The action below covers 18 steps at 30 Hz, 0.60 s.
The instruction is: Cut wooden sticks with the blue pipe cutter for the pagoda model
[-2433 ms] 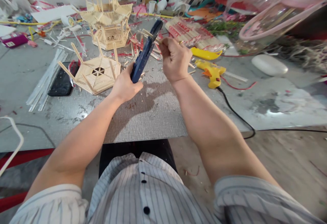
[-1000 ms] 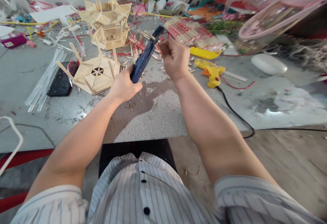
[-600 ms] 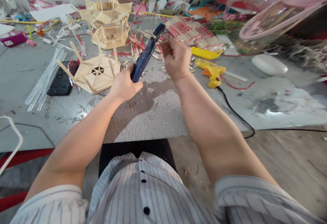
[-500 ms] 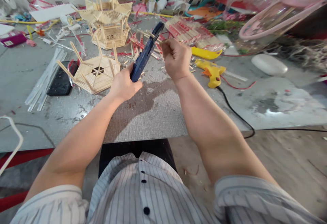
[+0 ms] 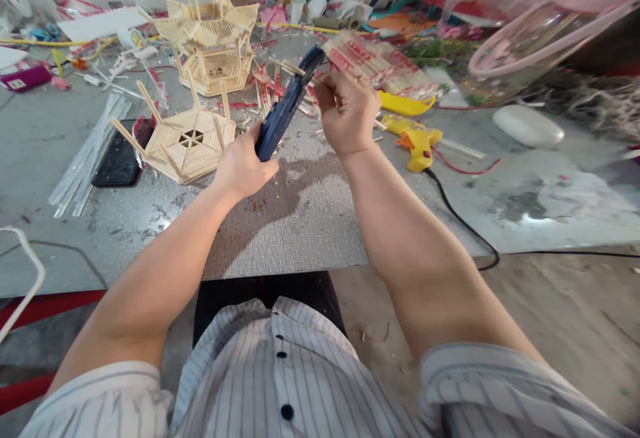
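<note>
My left hand [image 5: 245, 165] is wrapped round the handles of a blue hand cutter [image 5: 287, 108], which slants up and away to the right over the table. At the cutter's head, my right hand [image 5: 349, 110] is closed in a pinch on a thin wooden stick [image 5: 288, 67]. The stick lies across the cutter's jaws, and its end within my fingers is mostly hidden. Left of my left hand sits a hexagonal stick base [image 5: 165, 137] with upright posts. Behind it stands a tiered wooden-stick pagoda [image 5: 207, 38].
A yellow glue gun [image 5: 417, 145] with a black cord lies to the right. Packs of wooden sticks [image 5: 375, 58] rest behind my right hand. Clear glue sticks [image 5: 90, 155] and a black phone [image 5: 117, 161] are at left. A white oval object [image 5: 527, 125] lies far right.
My right hand has shifted slightly right and its wrist has turned a little. The cutter's head has tilted slightly to the right. My left hand stays nearly still.
</note>
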Tool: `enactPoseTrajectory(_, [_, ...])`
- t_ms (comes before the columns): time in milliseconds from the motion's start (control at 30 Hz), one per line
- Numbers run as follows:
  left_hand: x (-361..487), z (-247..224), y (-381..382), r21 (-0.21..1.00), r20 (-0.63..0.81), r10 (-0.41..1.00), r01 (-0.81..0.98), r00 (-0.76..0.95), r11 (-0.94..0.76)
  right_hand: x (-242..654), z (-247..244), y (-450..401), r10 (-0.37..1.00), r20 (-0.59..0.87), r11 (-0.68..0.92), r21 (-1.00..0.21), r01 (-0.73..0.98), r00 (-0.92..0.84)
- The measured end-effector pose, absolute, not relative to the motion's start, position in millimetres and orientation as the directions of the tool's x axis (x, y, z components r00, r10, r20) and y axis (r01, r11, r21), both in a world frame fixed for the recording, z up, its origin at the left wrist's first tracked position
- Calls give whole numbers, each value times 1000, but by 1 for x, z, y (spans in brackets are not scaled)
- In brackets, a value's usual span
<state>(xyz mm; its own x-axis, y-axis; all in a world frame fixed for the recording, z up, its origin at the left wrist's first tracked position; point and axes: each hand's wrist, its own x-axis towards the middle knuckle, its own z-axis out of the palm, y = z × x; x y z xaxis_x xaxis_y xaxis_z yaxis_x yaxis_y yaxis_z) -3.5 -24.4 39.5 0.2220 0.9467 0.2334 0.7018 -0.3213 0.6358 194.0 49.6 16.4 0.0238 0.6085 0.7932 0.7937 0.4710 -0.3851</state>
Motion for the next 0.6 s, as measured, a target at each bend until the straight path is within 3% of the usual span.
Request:
enactPoseTrajectory(300, [-5,38,-23,618,274,932,699,236,-359,194,14,50,534,846,457,-295,839,7])
enactPoseTrajectory(600, [-4,37,-23,611,268,936,710,231,-350,194,14,50,584,812,464,-349,814,15])
